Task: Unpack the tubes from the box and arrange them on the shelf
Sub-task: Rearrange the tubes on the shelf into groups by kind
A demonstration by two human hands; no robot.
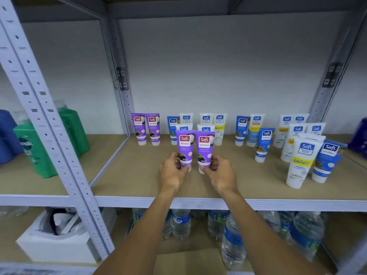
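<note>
While upright, tubes' (185, 148) bases in grips (173, 171)

shelf (129, 175), middle level: two tubes upright side by side near the front centre, left tube (185, 147) held in the left hand (172, 171), right tube (205, 149) held in the right hand (220, 171), each gripped at its lower end, the two just beside each other. behind them, toward the back wall, a central cluster of tubes (206, 120) in two rows. left of that cluster, at the back, a pair of tubes (146, 129) standing together. right of the cluster, a further group of tubes (300, 161) running from the back toward the front right. left bay, beyond the front upright (49, 124): large bottles (37, 147). level below: water bottles (232, 241) under the hands and to the right; a container (55, 243) at lower left.
</note>
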